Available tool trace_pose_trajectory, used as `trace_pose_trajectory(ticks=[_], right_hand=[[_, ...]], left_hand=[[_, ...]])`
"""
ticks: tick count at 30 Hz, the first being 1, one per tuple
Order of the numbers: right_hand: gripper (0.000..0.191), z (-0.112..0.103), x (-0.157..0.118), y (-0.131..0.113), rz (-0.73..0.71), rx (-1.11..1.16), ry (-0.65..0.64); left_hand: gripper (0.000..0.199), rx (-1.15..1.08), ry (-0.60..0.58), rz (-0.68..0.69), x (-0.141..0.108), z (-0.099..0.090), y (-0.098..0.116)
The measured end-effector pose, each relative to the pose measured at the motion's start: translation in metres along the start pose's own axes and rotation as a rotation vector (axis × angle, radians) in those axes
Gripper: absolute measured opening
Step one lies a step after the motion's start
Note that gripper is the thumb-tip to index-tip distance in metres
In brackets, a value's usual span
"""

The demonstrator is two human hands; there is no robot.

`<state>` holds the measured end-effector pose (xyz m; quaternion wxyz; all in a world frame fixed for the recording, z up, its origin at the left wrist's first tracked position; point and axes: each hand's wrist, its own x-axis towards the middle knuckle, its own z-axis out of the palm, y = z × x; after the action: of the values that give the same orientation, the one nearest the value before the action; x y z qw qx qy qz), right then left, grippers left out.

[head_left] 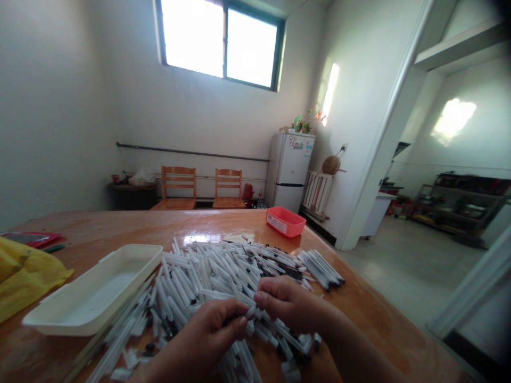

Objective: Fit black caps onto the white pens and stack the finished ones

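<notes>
My left hand (215, 325) is closed in a pinch, with a small pale pen part (250, 311) showing at its fingertips. Close against it, my right hand (283, 301) has its fingers curled together; what they grip is mostly hidden behind them. Both hands are over a wide heap of pen parts (211, 266), mostly translucent white barrels with black pieces among them. Loose white caps (131, 358) lie near my left forearm. To the right of the heap, several pens with dark ends (321, 268) lie side by side in a row.
A long cream tray (154, 254) stands left of the heap, beside a yellow bag (32, 276). At the table's far right sits a red plastic basket (285, 226). Two wooden chairs (179, 186) and a fridge (288, 170) are beyond the wooden table (383, 324).
</notes>
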<state>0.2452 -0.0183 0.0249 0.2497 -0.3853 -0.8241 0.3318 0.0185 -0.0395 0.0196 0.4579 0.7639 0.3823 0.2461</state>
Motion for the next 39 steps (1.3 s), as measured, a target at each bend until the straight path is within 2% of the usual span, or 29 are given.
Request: trace_pose_trajectory(ticks=[4,7,13,17,20,26,29,32,35,37,39], right_hand=[[0.043,0.001,0.003,0.000,-0.002,-0.086,0.038],[0.044,0.003,0.004,0.002,0.002,-0.060,0.040],[0.041,0.007,0.002,0.002,0.060,0.109,0.036],[0.039,0.007,0.002,0.000,0.025,0.091,0.051],[0.041,0.007,0.003,-0.001,-0.016,0.000,0.105],[0.045,0.006,0.005,-0.005,-0.037,-0.123,0.152],[0.047,0.007,0.005,-0.005,-0.031,-0.110,0.162],[0.049,0.010,0.006,-0.002,-0.009,0.005,0.171],[0.052,0.013,0.008,0.003,0.051,0.183,0.180],[0.053,0.012,0.009,0.006,0.078,0.215,0.218],[0.052,0.008,0.009,0.010,0.098,0.199,0.279]], left_hand=[[0.019,0.100,0.076,0.051,0.000,0.003,-0.001],[0.018,0.158,0.120,0.052,-0.001,0.004,0.001],[0.028,-0.094,-0.008,-0.012,-0.001,0.000,0.004],[0.034,-0.126,-0.025,-0.053,0.000,-0.001,0.004],[0.031,-0.059,-0.006,-0.031,-0.001,0.001,0.003],[0.020,0.253,0.182,0.083,0.001,0.006,-0.006],[0.020,0.307,0.210,0.145,0.002,0.007,-0.008],[0.020,0.200,0.189,0.109,0.002,0.007,-0.004],[0.024,-0.069,0.167,-0.009,0.004,0.004,-0.003],[0.031,-0.268,0.211,-0.096,0.005,0.000,-0.005],[0.034,-0.406,0.304,-0.151,0.006,-0.005,-0.008]])
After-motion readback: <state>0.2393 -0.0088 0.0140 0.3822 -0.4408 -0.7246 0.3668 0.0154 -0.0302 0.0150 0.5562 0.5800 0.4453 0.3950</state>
